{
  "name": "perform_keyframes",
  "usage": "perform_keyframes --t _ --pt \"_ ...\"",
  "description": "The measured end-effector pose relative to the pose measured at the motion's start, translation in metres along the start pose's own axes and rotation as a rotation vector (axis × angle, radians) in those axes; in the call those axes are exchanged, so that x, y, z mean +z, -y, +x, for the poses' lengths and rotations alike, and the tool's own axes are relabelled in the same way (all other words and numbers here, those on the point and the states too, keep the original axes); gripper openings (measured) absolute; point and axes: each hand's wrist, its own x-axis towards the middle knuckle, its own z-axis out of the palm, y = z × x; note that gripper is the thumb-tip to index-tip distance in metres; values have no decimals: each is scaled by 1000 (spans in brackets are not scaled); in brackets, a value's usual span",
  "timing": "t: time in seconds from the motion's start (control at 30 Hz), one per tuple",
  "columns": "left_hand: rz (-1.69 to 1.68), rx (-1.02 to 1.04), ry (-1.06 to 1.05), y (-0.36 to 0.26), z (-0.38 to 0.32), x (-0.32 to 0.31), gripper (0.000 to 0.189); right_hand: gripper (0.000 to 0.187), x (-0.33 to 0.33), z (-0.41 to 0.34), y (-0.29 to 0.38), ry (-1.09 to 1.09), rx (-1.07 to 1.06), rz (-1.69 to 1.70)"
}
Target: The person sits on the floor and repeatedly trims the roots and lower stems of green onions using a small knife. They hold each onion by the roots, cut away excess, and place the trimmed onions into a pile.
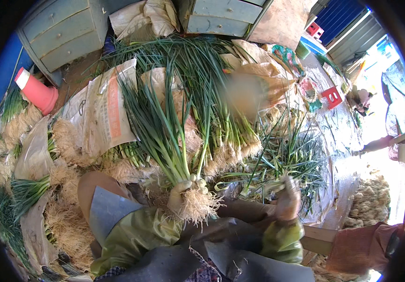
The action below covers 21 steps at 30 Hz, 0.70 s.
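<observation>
My left hand (176,194) grips a bunch of green onions (178,163) by the white lower stems, just above their roots. A thick mat of pale roots (199,203) hangs below that grip, over my dark apron (223,231). The long green leaves lean away from me, up and to the left. My right hand (288,201) is raised to the right, apart from the bunch, and blurred by motion. Something pale shows at its fingers, but whether it is held cannot be told. Loose torn leaves (299,160) lie in a heap just beyond it.
More green onions (229,132) lie ahead, partly under woven sacks (98,109). Rooted bundles (66,215) are piled on my left. A red-and-white cone-like object (37,91) leans there. Drawer cabinets (63,37) stand behind. A red plastic stool (332,97) is at the right.
</observation>
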Motion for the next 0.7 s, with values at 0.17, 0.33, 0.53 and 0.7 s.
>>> perform_keyframes --t 0.17,0.33,0.53,0.7 --pt "145 -82 -204 14 -1 -13 20 25 -59 71 -16 44 593 -1980" --pt "332 -158 -320 21 -5 -21 26 41 21 55 -138 937 440 -676" --pt "225 -152 -160 12 -7 -3 58 53 10 173 -174 625 603 385" --pt "124 -5 -303 3 1 -5 42 46 -65 266 -188 -150 141 -1601"
